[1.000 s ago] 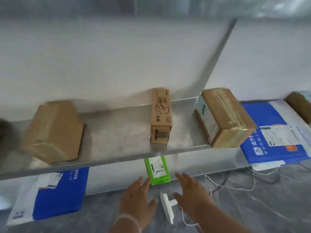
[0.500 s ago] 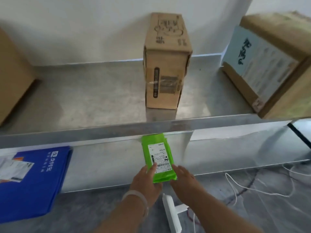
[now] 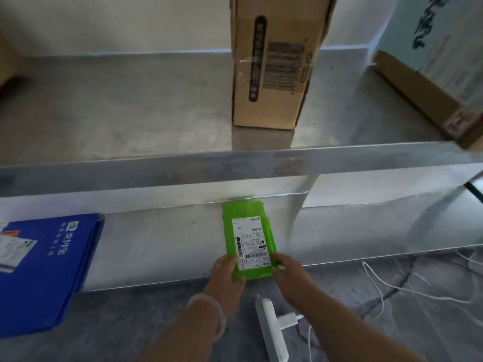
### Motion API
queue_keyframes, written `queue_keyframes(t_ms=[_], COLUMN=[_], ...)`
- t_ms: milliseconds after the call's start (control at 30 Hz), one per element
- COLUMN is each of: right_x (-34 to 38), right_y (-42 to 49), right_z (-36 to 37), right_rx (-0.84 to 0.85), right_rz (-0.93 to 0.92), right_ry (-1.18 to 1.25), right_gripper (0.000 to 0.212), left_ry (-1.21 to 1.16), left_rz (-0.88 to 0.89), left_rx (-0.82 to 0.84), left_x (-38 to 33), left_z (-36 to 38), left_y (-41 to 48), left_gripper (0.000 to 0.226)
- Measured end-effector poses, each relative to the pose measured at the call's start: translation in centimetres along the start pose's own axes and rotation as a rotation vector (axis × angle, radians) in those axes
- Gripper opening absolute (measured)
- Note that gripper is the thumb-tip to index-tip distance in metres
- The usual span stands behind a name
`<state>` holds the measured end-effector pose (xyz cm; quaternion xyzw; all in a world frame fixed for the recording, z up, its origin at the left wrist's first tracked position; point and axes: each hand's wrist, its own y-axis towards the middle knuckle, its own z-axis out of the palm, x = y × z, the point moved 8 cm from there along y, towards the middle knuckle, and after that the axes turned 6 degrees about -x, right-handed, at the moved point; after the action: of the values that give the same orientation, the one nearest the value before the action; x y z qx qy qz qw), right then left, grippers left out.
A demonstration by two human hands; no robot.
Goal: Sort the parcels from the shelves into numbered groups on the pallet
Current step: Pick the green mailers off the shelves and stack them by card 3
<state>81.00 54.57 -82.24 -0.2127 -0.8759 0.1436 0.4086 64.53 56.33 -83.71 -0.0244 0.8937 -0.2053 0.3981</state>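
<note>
A flat green parcel [image 3: 248, 231] with a white shipping label lies on the lower metal shelf [image 3: 162, 246], its near end over the shelf's front edge. My left hand [image 3: 226, 273] grips the parcel's near left corner. My right hand [image 3: 287, 273] grips its near right corner. On the upper shelf [image 3: 130, 105] stands an upright cardboard box [image 3: 274, 64] with a barcode label, straight behind the green parcel.
A blue mailer [image 3: 49, 270] lies at the left of the lower shelf and overhangs its edge. A large cardboard box [image 3: 428, 74] sits at the right of the upper shelf. A white power strip [image 3: 271, 333] and white cables [image 3: 379, 283] lie on the floor below.
My head came down and closer to the shelves. Both hands reached up from the floor area and took hold of the green parcel's near end.
</note>
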Motion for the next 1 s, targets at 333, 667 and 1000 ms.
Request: queue_keyframes(t_ms=[333,667,1000], right_x=[-0.9,-1.7,5.7], right_y=[1.8,-0.5,-11.1], right_z=[1.3,1.9,-5.8], right_rx=[-0.093,0.093,0.175], right_rz=[0.091,0.164,0.102], right_ry=[0.135,0.346,0.411], right_gripper=[0.037,0.063,0.069], left_ry=[-0.125,-0.261,-0.471], left_rz=[-0.047,-0.077,-0.150], left_rx=[-0.013,-0.024,0.030], left_x=[1.4,2.1,-5.4], left_z=[-0.2,-1.1,-7.2], left_y=[2.0,-0.4,-11.4], left_gripper=[0.062,0.067,0.064])
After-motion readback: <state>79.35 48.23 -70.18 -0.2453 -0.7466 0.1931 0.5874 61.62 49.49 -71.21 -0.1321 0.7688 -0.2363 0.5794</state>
